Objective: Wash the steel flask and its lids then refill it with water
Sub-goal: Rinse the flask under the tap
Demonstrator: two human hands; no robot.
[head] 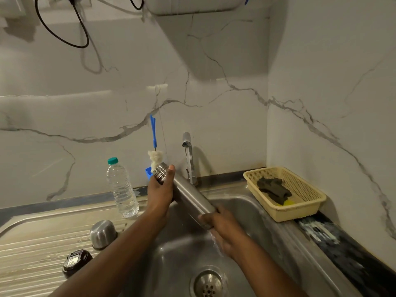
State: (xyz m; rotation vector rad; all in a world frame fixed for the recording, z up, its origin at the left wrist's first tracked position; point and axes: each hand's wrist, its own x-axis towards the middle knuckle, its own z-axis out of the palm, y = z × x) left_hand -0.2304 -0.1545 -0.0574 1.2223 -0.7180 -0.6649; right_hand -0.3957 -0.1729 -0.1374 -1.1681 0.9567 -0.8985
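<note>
The left hand (159, 192) grips the steel flask (189, 194) at its neck, the right hand (224, 227) its base. Its mouth points toward 11 o'clock.

no text legible. black lid (77, 262) on the draining board (32, 243) carries a pale printed label (72, 260), its print too small and blurred to make out

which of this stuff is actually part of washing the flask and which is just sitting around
Job in hand: steel flask, gripped by left hand and right hand; running tap; sink; steel cup lid; black lid; probably the bottle brush.

Lying about: plastic water bottle; yellow basket with a dark cloth; black cable on the wall.
</note>
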